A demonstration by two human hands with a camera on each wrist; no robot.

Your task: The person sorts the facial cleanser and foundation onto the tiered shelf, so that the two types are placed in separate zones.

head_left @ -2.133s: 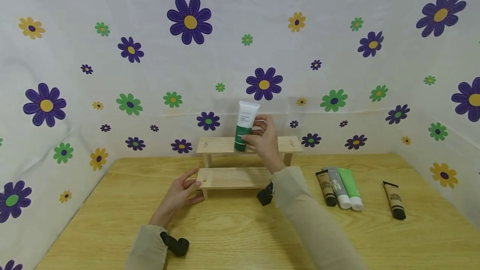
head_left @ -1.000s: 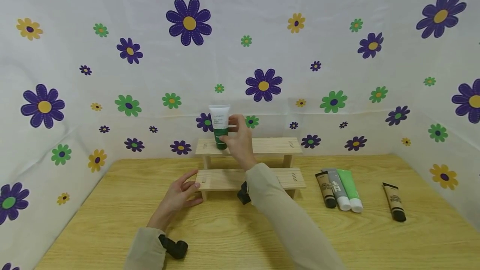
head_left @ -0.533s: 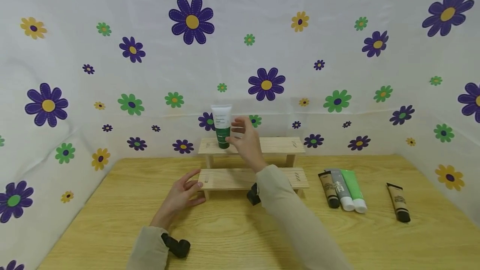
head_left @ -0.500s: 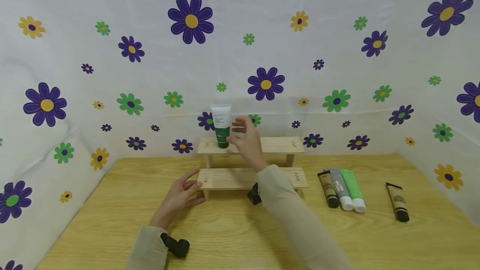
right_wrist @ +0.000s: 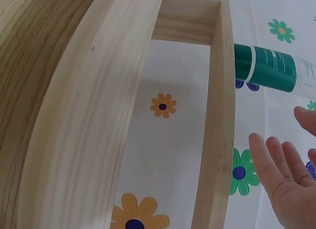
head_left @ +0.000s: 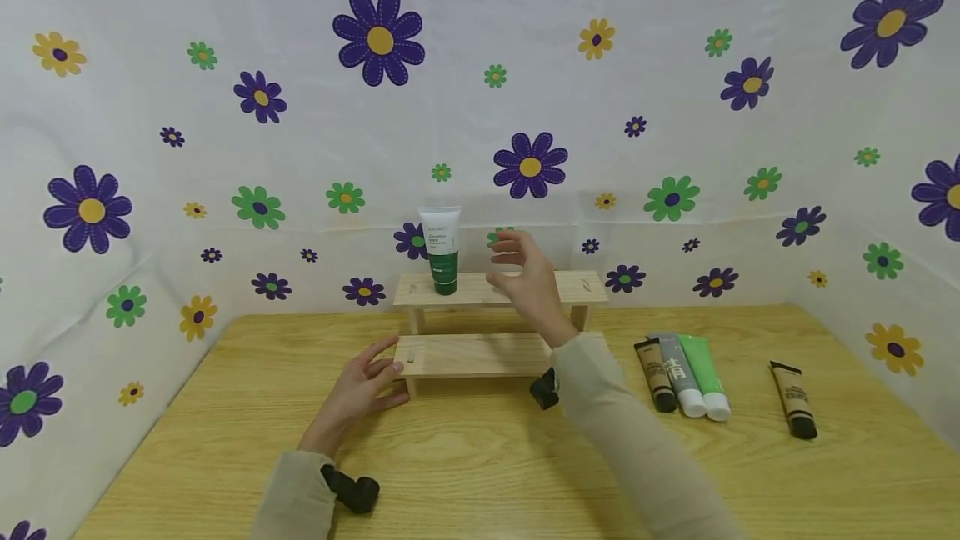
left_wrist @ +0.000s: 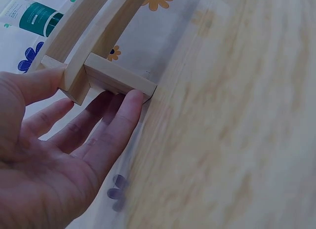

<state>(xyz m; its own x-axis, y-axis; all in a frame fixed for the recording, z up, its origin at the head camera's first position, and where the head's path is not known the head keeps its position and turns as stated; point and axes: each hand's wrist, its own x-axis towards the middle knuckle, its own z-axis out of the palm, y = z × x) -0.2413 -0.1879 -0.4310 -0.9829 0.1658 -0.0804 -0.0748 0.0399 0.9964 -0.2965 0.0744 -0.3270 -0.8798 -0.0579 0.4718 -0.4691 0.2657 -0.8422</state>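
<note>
Up at twelve o'clock I've got the white-and-green plastic tube point(head_left: 442, 252) cap-down (for balance, I guess) atop the pale two-tier wooden stand point(head_left: 472, 355), left hand point(head_left: 358, 388) gripping its nine-o'clock end, probably steadying, right hand point(head_left: 531, 282) loose and empty.

one tube point(head_left: 442, 252) is white over dark green.

Green-and-white tube point(right_wrist: 271, 68) partly beyond right wrist view's edge
</note>
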